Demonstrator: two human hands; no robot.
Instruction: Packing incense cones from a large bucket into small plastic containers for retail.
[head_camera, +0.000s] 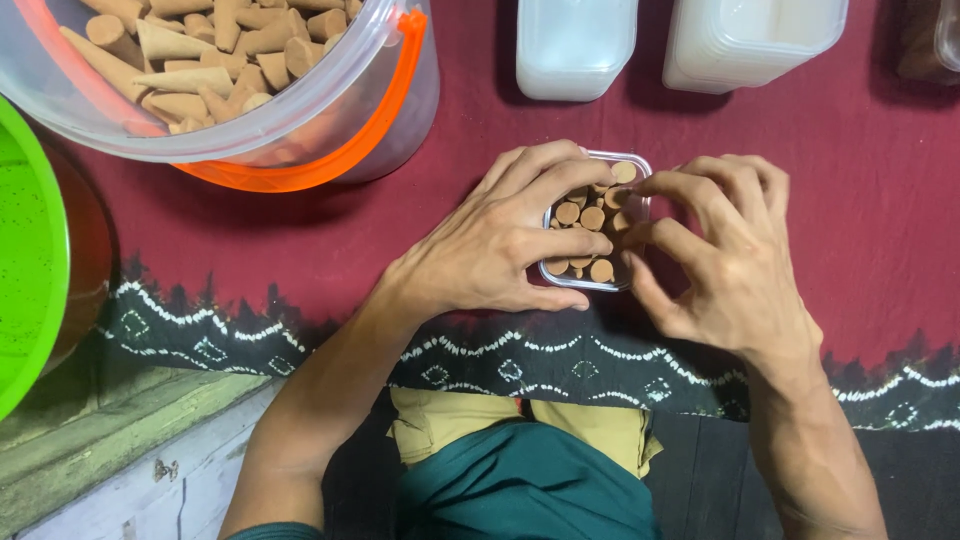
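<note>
Small clear plastic box (596, 222) of upright brown cones sits between my hands: left hand (500, 245) clamps its side, right hand (722, 255) pinches inward from the right.

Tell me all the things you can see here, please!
Small clear box: one, see-through, middle of the cloth, full of upright tan cones.
Cones in the box: many, tan, packed together.
Bucket: one, clear with an orange handle, top left, holding loose tan cones.
White containers: two stacks, top edge.
Green tub: one, far left.
Cloth: one, dark red with a dark patterned border.
Wooden ledge: one, pale, bottom left.
Left hand: fingers over the box.
Right hand: fingers at the box's right side.
</note>
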